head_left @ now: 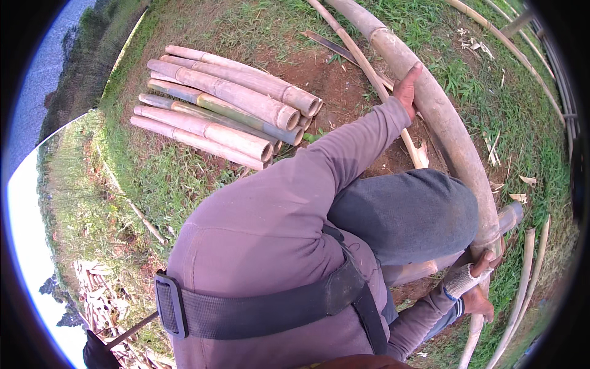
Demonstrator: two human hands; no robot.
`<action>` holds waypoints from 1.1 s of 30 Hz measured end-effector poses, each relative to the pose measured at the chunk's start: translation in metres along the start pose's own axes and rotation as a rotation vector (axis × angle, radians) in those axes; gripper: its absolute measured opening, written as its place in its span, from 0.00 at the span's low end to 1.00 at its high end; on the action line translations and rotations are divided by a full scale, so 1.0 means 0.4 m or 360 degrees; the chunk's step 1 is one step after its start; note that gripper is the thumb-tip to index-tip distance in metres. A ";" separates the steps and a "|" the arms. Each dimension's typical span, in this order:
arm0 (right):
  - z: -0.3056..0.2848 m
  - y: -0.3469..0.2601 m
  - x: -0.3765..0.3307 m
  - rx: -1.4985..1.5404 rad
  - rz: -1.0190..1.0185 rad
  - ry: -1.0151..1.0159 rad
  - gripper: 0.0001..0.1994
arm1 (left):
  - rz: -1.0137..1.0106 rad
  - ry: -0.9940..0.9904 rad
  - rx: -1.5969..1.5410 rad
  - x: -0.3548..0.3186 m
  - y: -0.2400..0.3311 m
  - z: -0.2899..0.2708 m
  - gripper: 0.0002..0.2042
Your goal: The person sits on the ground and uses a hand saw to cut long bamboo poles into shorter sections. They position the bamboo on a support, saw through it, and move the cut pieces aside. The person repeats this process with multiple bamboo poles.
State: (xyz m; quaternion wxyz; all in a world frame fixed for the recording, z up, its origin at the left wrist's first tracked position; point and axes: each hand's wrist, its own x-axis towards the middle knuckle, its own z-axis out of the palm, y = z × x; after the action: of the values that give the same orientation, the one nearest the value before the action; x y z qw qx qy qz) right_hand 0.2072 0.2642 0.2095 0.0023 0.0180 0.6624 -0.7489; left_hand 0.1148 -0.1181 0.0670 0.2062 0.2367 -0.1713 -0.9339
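A long, thick bamboo pole (458, 138) curves down the right half of the head view. My left hand (407, 91), bare, grips its side with the thumb up along the surface; the other fingers are mostly hidden. Lower down, my right hand (480, 269), in a whitish knit glove that leaves the fingertips bare, holds the pole near its lower end, its fingers partly hidden. That end lies across another thick bamboo piece (509, 216). My bent knee (412, 212) in dark trousers is beside the pole, and a bare foot (476, 304) shows below the right hand.
Cut bamboo lengths (227, 92) lie stacked on the grass at the upper left. A thin bamboo pole (353, 46) and a split strip (332, 46) lie left of the thick pole. Thin canes (522, 289) lie at the lower right. Chips (518, 197) dot the ground.
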 end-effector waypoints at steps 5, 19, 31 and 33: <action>-0.133 0.030 0.104 0.0085 -0.0034 -0.0100 0.44 | 0.0293 0.0510 0.0047 -0.011 -0.057 0.090 0.37; 0.137 -0.021 0.284 -0.0722 0.0119 -0.1246 0.42 | 0.1537 0.0839 0.0066 -0.328 0.644 -0.244 0.28; -0.661 0.369 0.363 -0.0847 0.0545 -0.0373 0.25 | 0.0205 0.2430 0.1966 -0.582 1.123 -0.880 0.63; -0.639 0.396 0.295 -0.1197 0.0484 -0.0441 0.24 | 0.0025 0.2495 0.2326 -0.578 1.081 -0.923 0.59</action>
State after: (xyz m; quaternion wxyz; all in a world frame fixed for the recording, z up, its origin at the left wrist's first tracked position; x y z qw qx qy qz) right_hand 0.0997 0.5007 0.0176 0.2079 0.0125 0.8726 -0.4417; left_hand 0.6212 -0.4627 0.0272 0.0729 0.8353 -0.5102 -0.1911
